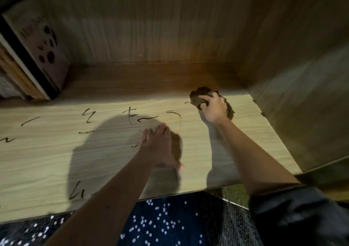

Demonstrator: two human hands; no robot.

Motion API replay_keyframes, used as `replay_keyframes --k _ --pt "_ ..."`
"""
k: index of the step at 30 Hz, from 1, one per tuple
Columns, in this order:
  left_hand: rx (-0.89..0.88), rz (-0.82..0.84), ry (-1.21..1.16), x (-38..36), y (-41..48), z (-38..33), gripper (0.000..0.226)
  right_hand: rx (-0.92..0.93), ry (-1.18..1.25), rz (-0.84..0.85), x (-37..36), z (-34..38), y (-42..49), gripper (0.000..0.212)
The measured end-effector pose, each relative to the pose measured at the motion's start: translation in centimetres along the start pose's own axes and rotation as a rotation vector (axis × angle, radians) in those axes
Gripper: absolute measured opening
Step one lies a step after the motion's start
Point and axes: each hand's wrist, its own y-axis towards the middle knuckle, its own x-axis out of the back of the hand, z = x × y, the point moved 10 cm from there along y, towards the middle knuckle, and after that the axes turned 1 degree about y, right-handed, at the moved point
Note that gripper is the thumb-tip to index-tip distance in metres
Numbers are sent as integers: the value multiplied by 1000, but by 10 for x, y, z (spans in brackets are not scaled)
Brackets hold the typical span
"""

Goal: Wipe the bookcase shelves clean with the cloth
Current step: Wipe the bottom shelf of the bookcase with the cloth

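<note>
Cloth (pixel 198 97), gripped in right hand (pixel 215 111), wipes shelf (pixel 56 161) at two o'clock; left hand (pixel 156 147) lies flat; nine-o'clock marks (pixel 136 116) probably next.

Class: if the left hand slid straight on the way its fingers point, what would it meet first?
Probably only the dark pen scribbles on the pale wooden shelf just beyond the left hand, then the brown wooden back panel; depth is unclear.
</note>
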Motion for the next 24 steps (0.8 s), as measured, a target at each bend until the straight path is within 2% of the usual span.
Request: replay_keyframes --k 4,5,6,9,11,14,16,18,21,22,24 --pt "18 34 17 -2 0 -2 129 300 13 91 -18 35 -36 37" --pt "19 39 12 -3 -1 -2 129 323 -26 81 -13 31 -36 38" --pt "22 36 6 -3 -1 -1 129 293 -65 50 -6 23 -26 38" --pt "40 43 -4 -2 1 1 132 -3 -115 -14 10 -15 6 38" --pt "58 48 6 -2 3 1 134 -57 -111 -4 5 -3 9 41" --pt "66 58 5 -2 3 0 134 166 -103 88 -23 44 -20 43" --pt "70 62 -7 -2 2 1 134 282 -117 77 -24 48 -41 44" --pt "67 56 -9 -1 1 1 134 183 -168 0 0 16 -32 43" --pt "49 61 2 -1 -1 -1 133 -123 -202 -18 30 -41 -9 34" --pt "48 56 1 -1 -2 -1 133 -165 -212 -21 33 -43 -5 34" --pt "56 52 -16 0 -2 1 133 -138 -214 -9 21 -16 -2 36"
